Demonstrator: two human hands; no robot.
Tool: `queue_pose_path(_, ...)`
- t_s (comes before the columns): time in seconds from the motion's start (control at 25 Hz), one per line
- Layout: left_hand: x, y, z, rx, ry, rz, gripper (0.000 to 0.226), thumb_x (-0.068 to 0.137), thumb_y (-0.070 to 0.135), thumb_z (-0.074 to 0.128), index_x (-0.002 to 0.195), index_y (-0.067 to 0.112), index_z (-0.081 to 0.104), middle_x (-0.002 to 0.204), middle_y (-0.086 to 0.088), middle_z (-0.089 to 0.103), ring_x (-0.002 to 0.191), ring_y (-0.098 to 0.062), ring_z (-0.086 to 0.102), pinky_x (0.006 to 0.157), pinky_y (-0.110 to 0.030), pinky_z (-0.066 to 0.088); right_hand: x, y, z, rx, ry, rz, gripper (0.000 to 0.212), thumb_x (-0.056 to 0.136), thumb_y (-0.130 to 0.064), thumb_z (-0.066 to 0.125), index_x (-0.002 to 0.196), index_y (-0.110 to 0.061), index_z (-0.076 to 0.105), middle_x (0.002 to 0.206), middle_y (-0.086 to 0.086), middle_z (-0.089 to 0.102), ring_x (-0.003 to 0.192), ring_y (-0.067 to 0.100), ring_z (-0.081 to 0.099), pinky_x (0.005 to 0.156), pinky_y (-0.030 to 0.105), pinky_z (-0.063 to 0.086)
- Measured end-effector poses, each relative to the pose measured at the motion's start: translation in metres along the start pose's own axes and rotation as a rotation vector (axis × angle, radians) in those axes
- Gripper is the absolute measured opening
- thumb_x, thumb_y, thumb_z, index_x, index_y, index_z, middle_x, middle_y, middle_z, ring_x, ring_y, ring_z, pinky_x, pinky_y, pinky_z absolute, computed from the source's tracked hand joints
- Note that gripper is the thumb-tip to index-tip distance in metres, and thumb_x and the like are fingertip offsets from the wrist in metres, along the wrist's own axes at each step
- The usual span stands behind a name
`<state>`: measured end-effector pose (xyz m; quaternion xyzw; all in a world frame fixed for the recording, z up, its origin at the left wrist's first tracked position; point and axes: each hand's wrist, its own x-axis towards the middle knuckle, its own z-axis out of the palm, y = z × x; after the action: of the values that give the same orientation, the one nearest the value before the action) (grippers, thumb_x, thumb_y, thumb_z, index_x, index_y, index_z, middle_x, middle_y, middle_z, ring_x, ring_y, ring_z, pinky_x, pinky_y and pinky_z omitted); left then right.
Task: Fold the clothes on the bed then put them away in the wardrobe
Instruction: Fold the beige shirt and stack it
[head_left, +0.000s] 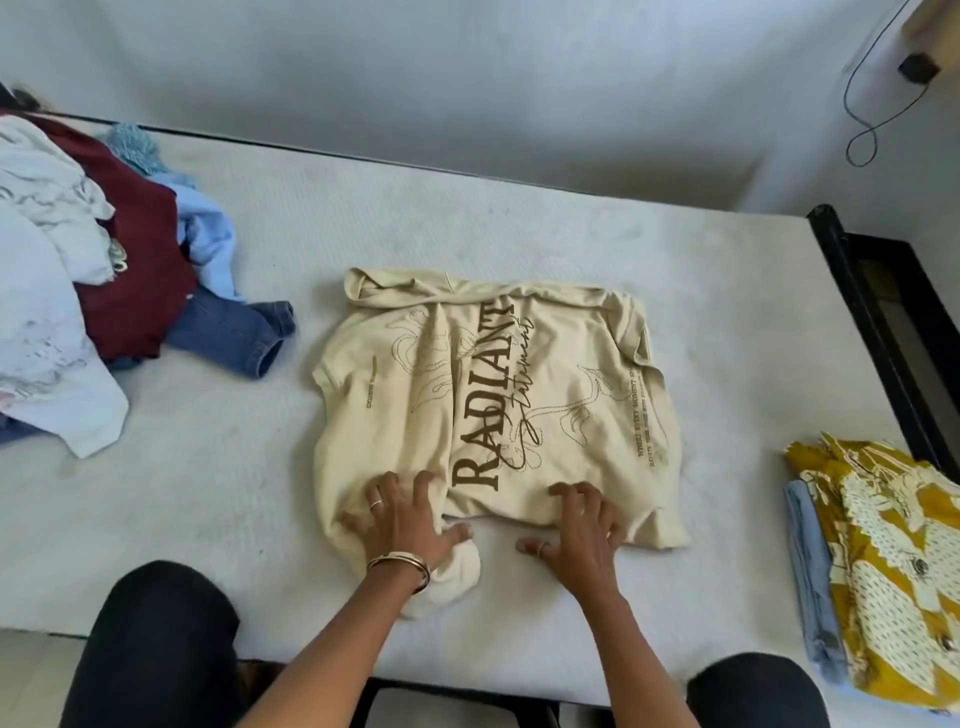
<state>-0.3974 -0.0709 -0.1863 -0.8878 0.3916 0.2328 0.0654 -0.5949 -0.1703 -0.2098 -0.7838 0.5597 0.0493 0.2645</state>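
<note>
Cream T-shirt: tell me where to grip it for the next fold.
Pinch the cream T-shirt along its near hem, where the left hand and right hand already rest, coming from the near side. That edge lies flat and free, so it should fold toward the collar.

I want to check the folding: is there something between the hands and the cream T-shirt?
No. The left hand and the right hand already rest directly on the near edge of the cream T-shirt, nothing between.

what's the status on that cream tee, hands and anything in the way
Left hand and right hand flat on cream RADIANT t-shirt, near edge. Partly folded on mattress. Nothing blocking.
</note>
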Motion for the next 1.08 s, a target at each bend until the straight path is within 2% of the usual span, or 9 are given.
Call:
queue_pose_path(0.16,-0.006,-0.008,0.009,-0.014,0.084,-0.063,0.056,0.086,0.051,0.059,0.136,0.035,0.041,0.129,-0.003,0.044,0.123,-0.028,0.042,0.087,-0.047,0.046,-0.009,0.029,0.003,-0.069,0.183,0.064,0.044,0.078,-0.038,0.076,0.116,-0.030,0.057,0.141,0.003,0.038,0.133,0.030,0.025,0.104,0.058,0.023)
queue_pose_path(0.24,0.002,-0.017,-0.006,-0.177,0.128,-0.106,0.038,0.094,0.028,0.053,0.132,0.026,0.054,0.122,-0.006,0.057,0.115,-0.029,0.052,0.086,-0.042,0.049,-0.004,0.034,-0.006,-0.016,0.327,0.101,0.020,0.082,-0.010,0.067,0.099,-0.019,0.064,0.123,0.007,0.057,0.122,0.033,0.039,0.098,0.052,0.024)
queue_pose_path(0.32,0.006,-0.027,-0.023,-0.497,0.194,-0.237,0.037,0.094,0.012,0.050,0.129,0.017,0.060,0.121,-0.016,0.061,0.115,-0.037,0.055,0.090,-0.041,0.046,0.000,0.033,-0.020,0.074,0.375,0.114,0.027,0.078,0.006,0.054,0.092,-0.017,0.055,0.094,0.006,0.064,0.101,0.031,0.055,0.096,0.046,0.024)
queue_pose_path(0.4,0.007,-0.037,-0.041,-0.764,0.281,-0.343,0.035,0.093,0.005,0.050,0.125,0.010,0.062,0.120,-0.025,0.061,0.114,-0.042,0.055,0.092,-0.040,0.044,0.002,0.027,-0.030,0.095,0.372,0.040,0.025,0.087,0.005,0.047,0.093,-0.019,0.042,0.077,0.004,0.066,0.080,0.028,0.061,0.097,0.043,0.023)
queue_pose_path(0.52,0.002,-0.046,-0.058,-0.922,0.359,-0.123,0.029,0.091,0.013,0.062,0.119,0.005,0.063,0.115,-0.021,0.066,0.110,-0.037,0.059,0.089,-0.032,0.042,0.001,0.024,-0.044,0.172,0.395,-0.027,0.019,0.094,-0.001,0.045,0.097,-0.018,0.038,0.088,0.011,0.072,0.079,0.033,0.062,0.084,0.037,0.029)
queue_pose_path(0.68,-0.007,-0.067,-0.071,-0.124,0.252,0.268,0.083,0.070,0.068,0.068,0.142,0.040,0.038,0.115,-0.004,0.053,0.097,-0.027,0.059,0.074,-0.038,0.053,-0.010,0.028,-0.079,0.244,0.274,-0.021,0.013,0.096,-0.011,0.048,0.107,-0.016,0.047,0.098,0.018,0.068,0.080,0.036,0.059,0.065,0.040,0.044)
queue_pose_path(0.8,-0.011,-0.087,-0.062,0.389,0.267,0.313,0.091,0.073,0.060,0.069,0.145,0.051,0.015,0.128,-0.001,0.039,0.111,-0.025,0.047,0.071,-0.038,0.053,-0.015,0.040,-0.095,0.085,0.106,-0.061,0.015,0.094,-0.033,0.058,0.100,-0.020,0.055,0.087,0.014,0.066,0.080,0.036,0.060,0.064,0.039,0.047)
queue_pose_path(0.96,-0.013,-0.112,-0.050,0.505,0.033,0.119,0.090,0.084,0.031,0.063,0.150,0.043,0.003,0.145,-0.002,0.031,0.132,-0.027,0.031,0.099,-0.044,0.034,-0.021,0.043,-0.092,-0.436,-0.265,-0.054,0.049,0.081,-0.061,0.067,0.115,-0.028,0.052,0.106,0.003,0.061,0.104,0.027,0.061,0.075,0.034,0.043)
queue_pose_path(1.08,-0.021,-0.098,-0.036,0.430,0.163,0.235,0.087,0.075,0.058,0.060,0.149,0.036,0.020,0.150,-0.008,0.028,0.134,-0.031,0.029,0.102,-0.055,0.016,-0.027,0.041,-0.059,-0.585,-0.214,-0.032,0.059,0.086,-0.047,0.066,0.135,-0.025,0.042,0.133,0.005,0.047,0.126,0.027,0.042,0.101,0.047,0.034)
